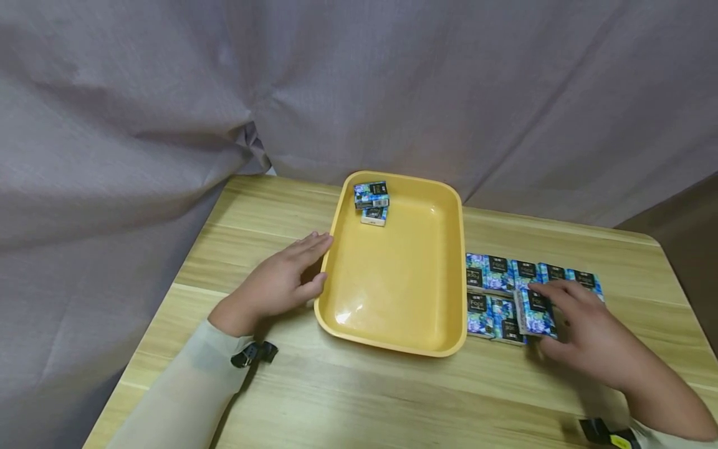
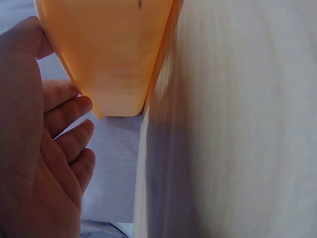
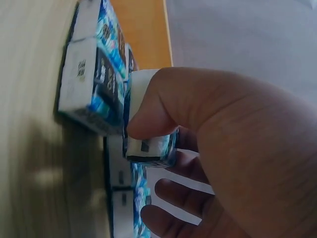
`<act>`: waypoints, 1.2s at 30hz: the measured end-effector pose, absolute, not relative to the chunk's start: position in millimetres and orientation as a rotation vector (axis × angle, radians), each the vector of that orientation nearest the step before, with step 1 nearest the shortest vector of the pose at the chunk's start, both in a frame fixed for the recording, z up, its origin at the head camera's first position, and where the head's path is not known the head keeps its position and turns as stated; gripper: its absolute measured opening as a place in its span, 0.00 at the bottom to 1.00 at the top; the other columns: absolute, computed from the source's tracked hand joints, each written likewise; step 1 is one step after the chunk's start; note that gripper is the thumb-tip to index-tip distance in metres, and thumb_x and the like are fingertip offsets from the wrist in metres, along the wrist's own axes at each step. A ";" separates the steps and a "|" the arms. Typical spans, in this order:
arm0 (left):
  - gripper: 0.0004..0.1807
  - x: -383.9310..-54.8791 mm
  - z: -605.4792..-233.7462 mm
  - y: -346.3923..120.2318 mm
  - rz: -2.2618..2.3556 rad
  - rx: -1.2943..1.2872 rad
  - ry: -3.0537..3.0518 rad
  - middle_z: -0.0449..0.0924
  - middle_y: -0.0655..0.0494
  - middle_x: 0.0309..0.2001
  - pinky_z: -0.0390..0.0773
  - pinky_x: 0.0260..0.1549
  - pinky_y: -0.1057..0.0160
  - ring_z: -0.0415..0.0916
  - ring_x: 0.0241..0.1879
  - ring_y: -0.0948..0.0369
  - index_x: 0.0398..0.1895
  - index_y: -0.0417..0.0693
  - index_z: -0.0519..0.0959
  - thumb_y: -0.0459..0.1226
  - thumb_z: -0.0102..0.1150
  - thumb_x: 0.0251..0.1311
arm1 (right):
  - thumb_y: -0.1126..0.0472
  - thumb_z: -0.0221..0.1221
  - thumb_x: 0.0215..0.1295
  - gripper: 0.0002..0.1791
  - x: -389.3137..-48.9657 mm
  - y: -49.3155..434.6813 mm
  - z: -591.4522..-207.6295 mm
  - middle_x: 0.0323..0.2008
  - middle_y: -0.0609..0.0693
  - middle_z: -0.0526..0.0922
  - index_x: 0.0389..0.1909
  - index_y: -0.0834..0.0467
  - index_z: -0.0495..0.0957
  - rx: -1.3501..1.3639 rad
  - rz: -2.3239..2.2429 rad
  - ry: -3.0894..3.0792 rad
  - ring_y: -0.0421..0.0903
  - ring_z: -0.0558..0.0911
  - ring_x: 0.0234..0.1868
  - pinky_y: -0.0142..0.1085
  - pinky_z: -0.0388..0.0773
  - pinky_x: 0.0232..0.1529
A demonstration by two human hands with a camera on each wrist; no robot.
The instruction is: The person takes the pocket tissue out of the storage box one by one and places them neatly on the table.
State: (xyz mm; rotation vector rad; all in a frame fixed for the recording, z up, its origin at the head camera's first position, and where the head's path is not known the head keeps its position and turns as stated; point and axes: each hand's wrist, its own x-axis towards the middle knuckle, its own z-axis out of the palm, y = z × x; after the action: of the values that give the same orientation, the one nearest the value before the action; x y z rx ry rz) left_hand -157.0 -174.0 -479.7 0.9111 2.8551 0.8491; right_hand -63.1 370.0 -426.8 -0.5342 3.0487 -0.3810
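Note:
My right hand point(image 1: 589, 333) pinches a small blue floral box point(image 1: 536, 313) with a black label, thumb on its near side and fingers on the far side. The right wrist view shows the thumb pressed against the white end of this box point(image 3: 148, 146). Under and beside it lie two rows of matching boxes point(image 1: 498, 268). My left hand point(image 1: 280, 277) is at the left side of a yellow tray point(image 1: 392, 349), fingers extended and fingertips at the rim. Inside the tray's far left corner, one box point(image 1: 371, 194) overlaps another box point(image 1: 374, 216).
A light wooden table point(image 1: 336, 399) carries the tray and boxes. Behind it hangs a grey curtain point(image 1: 392, 81), which also runs down the left side. The rows of boxes stand close against the tray's right side. The table's right edge point(image 1: 687, 299) is beyond the right hand.

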 end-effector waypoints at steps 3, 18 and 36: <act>0.40 -157.1 -480.1 -174.2 0.849 0.906 2.852 0.62 0.55 0.89 0.64 0.88 0.44 0.58 0.90 0.53 0.92 0.56 0.61 0.55 0.54 0.83 | 0.63 0.86 0.45 0.54 -60.4 375.5 -430.3 0.66 0.61 0.77 0.78 0.62 0.75 -0.546 -0.370 3.065 0.54 0.73 0.52 0.39 0.74 0.38; 0.40 -157.0 -480.7 -174.7 0.851 0.904 2.846 0.62 0.55 0.89 0.63 0.88 0.45 0.58 0.90 0.53 0.91 0.54 0.61 0.55 0.55 0.83 | 0.65 0.84 0.46 0.56 -52.9 392.2 -444.6 0.68 0.68 0.74 0.80 0.62 0.72 -0.468 -0.381 3.035 0.67 0.78 0.57 0.40 0.78 0.37; 0.40 -157.7 -481.6 -174.3 0.864 0.901 2.845 0.62 0.56 0.89 0.63 0.88 0.46 0.57 0.90 0.54 0.92 0.55 0.61 0.55 0.55 0.83 | 0.67 0.84 0.42 0.60 -48.9 385.5 -462.3 0.66 0.65 0.76 0.82 0.60 0.71 -0.424 -0.386 3.036 0.71 0.77 0.61 0.70 0.83 0.48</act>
State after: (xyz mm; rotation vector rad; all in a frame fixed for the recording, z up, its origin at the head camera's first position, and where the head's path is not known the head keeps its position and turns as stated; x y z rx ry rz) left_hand -157.7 -174.3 -481.6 0.9011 2.8454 0.8641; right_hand -48.9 385.5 -462.3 -0.4236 3.0357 -0.3864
